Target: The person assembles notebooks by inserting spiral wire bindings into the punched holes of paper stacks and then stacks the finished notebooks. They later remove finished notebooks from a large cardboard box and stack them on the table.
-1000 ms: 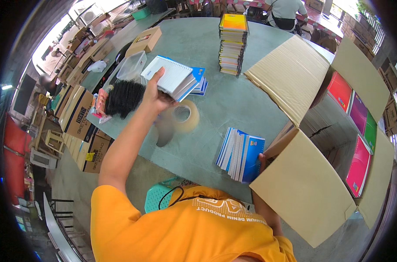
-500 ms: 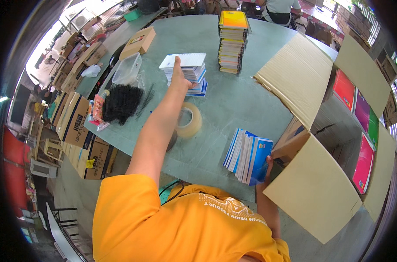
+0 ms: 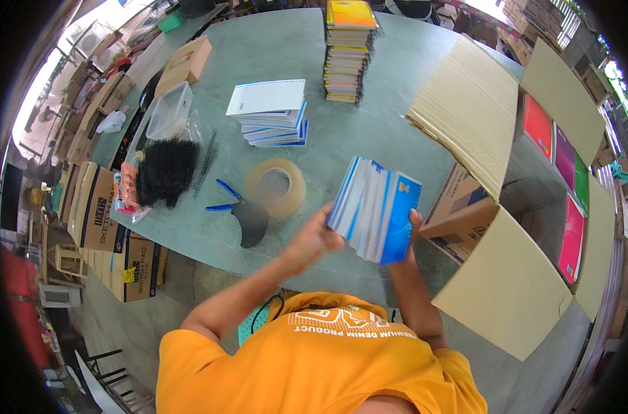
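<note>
A thick bundle of blue-covered notebooks [image 3: 400,214] is held tilted above the near part of the table, its page edges fanned toward the left. My right hand [image 3: 412,238] grips the bundle at its right side, thumb on the front cover. At the bundle's left edge is my left hand [image 3: 317,238], closed against it, with some fingers hidden. Farther off stands a stack of white-paged notebooks [image 3: 269,100] with blue edges, untouched by either hand.
A tape roll [image 3: 297,190], blue-handled pliers [image 3: 224,205] and a dark curved piece [image 3: 250,224] lie left of my hands. Black binding coils [image 3: 163,172] are farther left. A yellow-topped notebook stack [image 3: 347,62] stands behind; an open carton [image 3: 466,110] holding coloured notebooks is right.
My left hand has left the white-paged stack and come back to the blue bundle. The bundle has risen from the table in my right hand, and the view has shifted slightly.
</note>
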The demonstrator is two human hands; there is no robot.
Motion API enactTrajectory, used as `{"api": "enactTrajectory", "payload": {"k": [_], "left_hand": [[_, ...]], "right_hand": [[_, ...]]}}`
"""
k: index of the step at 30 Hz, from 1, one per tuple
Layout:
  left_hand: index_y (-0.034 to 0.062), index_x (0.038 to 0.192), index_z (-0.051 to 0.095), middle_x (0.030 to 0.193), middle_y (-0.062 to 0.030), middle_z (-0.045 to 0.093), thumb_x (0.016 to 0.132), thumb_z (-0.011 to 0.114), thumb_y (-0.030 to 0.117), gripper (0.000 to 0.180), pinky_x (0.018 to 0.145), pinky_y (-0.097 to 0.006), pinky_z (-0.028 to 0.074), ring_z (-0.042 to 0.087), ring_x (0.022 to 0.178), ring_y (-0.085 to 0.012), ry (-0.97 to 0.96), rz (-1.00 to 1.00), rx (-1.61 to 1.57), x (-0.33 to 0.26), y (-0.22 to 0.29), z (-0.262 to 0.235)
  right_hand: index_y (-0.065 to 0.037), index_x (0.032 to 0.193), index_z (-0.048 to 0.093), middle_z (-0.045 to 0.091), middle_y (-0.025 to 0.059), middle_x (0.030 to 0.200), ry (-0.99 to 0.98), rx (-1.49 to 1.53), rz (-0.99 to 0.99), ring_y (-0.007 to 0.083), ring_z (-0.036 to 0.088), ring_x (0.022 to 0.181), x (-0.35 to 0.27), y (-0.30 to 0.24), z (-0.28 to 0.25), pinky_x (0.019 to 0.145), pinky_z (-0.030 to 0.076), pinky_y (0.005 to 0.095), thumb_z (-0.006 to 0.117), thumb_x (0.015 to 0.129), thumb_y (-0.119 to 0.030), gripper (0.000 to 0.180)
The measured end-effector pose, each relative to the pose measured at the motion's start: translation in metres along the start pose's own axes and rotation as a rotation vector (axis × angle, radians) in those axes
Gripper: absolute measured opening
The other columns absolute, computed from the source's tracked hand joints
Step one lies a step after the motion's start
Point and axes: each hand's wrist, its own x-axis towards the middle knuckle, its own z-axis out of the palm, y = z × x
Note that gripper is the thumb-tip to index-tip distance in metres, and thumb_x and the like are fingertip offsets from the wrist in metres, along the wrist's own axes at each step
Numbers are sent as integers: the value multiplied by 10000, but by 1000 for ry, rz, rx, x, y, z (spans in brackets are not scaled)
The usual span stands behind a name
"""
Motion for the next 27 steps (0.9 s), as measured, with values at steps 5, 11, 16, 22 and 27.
{"api": "enactTrajectory", "payload": {"k": [5, 11, 16, 22, 27], "left_hand": [[68, 1419, -112, 1397, -173, 233, 507, 721, 649, 1365, 1031, -412, 315, 324, 1268, -292, 199, 462, 187, 15, 79, 36], [33, 1411, 67, 1323, -156, 347, 614, 767, 504, 1161, 990, -400, 373, 413, 1190, -275, 246, 716, 48, 34, 133, 4], [-9, 1213, 432, 1114, -148, 561, 701, 704, 324, 669, 877, -411, 476, 567, 1016, -287, 279, 385, -53, 68, 226, -64], [5, 1089, 546, 1007, -121, 611, 738, 655, 421, 555, 838, -368, 485, 597, 948, -235, 69, 30, 24, 122, 276, -140], [69, 1103, 569, 986, -41, 614, 752, 647, 469, 539, 877, -267, 403, 553, 957, -126, 190, 19, 334, 150, 246, -156]], "right_hand": [[-11, 1309, 343, 487, 185, 1235, 128, -134, -124, 310, 518, 1101, 53, 27, 98, 934, 438, 467, 627, 728, -491, 805], [-39, 1309, 340, 485, 171, 1230, -78, -121, -184, 316, 499, 1120, 117, 65, 181, 954, 419, 474, 616, 751, -516, 785], [-92, 1280, 393, 516, 90, 1120, -6, -164, -429, 159, 502, 966, 175, 66, 172, 877, 368, 332, 485, 858, -549, 629], [-82, 1298, 416, 480, 108, 1215, 31, -994, -57, 187, 430, 1132, 223, 13, 154, 958, 318, 372, 411, 856, -619, 695], [-13, 1369, 328, 365, 177, 1381, 99, -897, -109, 316, 233, 1334, 231, 58, 134, 1087, 171, 373, 421, 874, -564, 746]]}}
